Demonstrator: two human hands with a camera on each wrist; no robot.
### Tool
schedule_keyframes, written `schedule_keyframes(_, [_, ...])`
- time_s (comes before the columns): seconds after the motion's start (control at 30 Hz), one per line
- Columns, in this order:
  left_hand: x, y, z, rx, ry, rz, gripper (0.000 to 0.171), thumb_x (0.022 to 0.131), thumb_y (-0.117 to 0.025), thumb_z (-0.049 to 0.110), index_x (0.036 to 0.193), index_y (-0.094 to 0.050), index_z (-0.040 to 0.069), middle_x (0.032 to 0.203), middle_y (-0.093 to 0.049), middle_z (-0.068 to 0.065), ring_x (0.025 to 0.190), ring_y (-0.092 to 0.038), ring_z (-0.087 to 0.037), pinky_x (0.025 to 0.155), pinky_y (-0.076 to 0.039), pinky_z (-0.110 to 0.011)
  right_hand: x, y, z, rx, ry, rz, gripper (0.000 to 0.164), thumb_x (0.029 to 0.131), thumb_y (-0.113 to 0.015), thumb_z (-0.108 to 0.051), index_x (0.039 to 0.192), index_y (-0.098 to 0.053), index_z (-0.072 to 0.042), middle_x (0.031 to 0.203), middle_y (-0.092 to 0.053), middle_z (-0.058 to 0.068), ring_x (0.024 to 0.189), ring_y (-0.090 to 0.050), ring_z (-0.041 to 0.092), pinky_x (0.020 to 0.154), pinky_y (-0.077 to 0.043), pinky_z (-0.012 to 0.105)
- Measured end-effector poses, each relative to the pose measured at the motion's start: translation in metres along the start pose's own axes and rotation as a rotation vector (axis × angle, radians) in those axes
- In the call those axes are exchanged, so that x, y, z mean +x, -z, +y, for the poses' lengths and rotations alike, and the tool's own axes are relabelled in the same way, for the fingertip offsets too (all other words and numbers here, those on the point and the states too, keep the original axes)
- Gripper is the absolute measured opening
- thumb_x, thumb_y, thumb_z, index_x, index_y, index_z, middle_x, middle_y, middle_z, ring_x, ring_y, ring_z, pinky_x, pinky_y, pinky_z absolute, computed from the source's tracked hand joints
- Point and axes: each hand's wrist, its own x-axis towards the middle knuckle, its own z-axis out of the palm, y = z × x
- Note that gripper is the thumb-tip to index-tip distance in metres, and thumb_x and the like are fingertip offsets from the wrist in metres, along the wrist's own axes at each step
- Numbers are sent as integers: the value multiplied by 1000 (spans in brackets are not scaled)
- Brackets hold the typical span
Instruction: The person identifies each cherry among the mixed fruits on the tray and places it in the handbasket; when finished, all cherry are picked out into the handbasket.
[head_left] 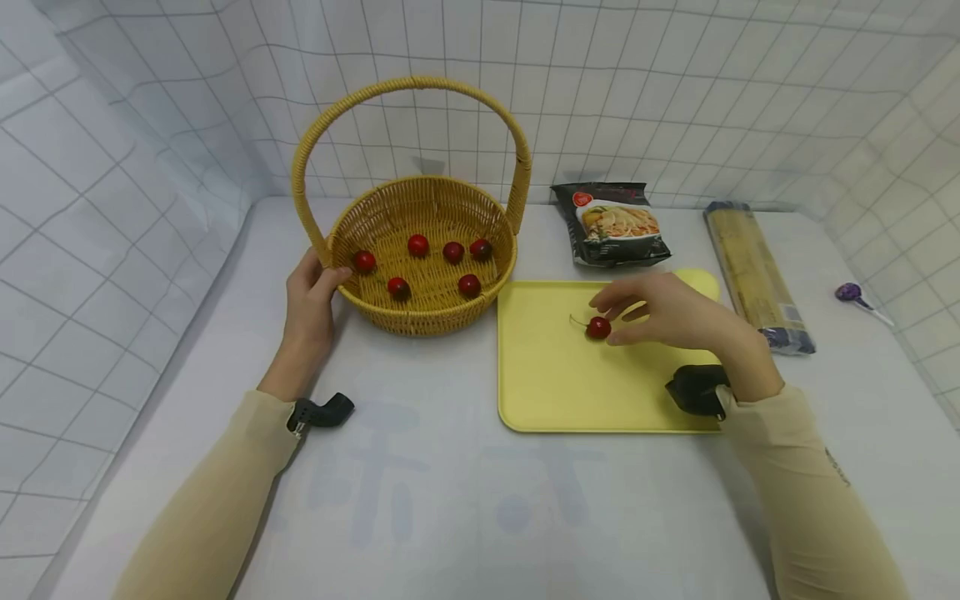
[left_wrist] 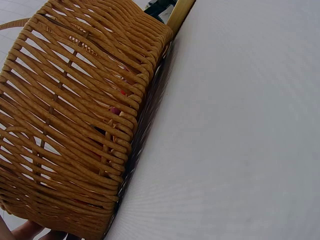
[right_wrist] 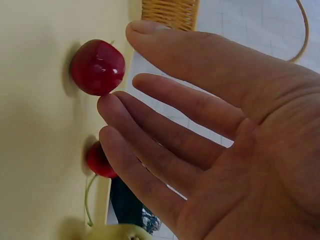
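Observation:
My left hand (head_left: pixel 309 304) grips the left rim of a wicker basket (head_left: pixel 423 323), its thumb over the edge by the handle's foot. Several red cherries lie spread inside. Over the yellow tray (head_left: pixel 555 392), my right hand (head_left: pixel 663 312) has its thumb and fingers apart around a cherry (head_left: pixel 597 327) with a thin stem. In the right wrist view, that cherry (right_wrist: pixel 97 67) sits on the tray right at the fingertips, not gripped. A second cherry (right_wrist: pixel 100 160) with a green stem lies behind the fingers, hidden in the head view.
A pale yellow fruit (head_left: pixel 697 283) lies at the tray's far right corner, partly behind the right hand. Behind the tray is a black noodle packet (head_left: pixel 615 223). To the right lie a long pack of dried noodles (head_left: pixel 753 275) and a purple lollipop (head_left: pixel 849 292).

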Motion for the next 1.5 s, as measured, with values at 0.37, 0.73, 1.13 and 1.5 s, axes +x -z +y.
schedule_keyframes(0.37, [0, 2, -1, -20, -3, -6, 53, 94, -56, 7, 147, -58, 3, 147, -57, -15, 134, -49, -21, 107, -40, -26, 18, -28, -15, -20, 32, -22, 39, 89, -84, -11, 126, -74, -7, 119, -77, 7, 108, -74, 23, 93, -58, 42])
schedule_keyframes(0.73, [0, 0, -2, -6, 8, -12, 54, 94, -56, 8, 148, -57, 4, 147, -57, -13, 135, -50, -21, 111, -39, -28, 24, -46, -15, -21, 67, 95, 22, 83, -89, -9, 104, -81, -8, 101, -79, 3, 98, -75, 21, 83, -62, 34])
schedule_keyframes(1.13, [0, 0, -1, -37, 12, -13, 53, 95, -55, 6, 147, -56, 1, 144, -57, -11, 135, -49, -21, 107, -41, -22, 31, -56, -22, 34, 113, 76, 20, 88, -85, -10, 107, -80, -9, 107, -76, 5, 104, -70, 20, 89, -60, 35])
schedule_keyframes(1.5, [1, 1, -2, -44, 8, -13, 52, 95, -55, 6, 146, -57, 1, 145, -57, -12, 135, -48, -22, 108, -40, -20, 31, -57, -24, -1, 124, 81, 23, 89, -84, -10, 111, -79, -7, 110, -76, 5, 105, -70, 20, 90, -60, 36])
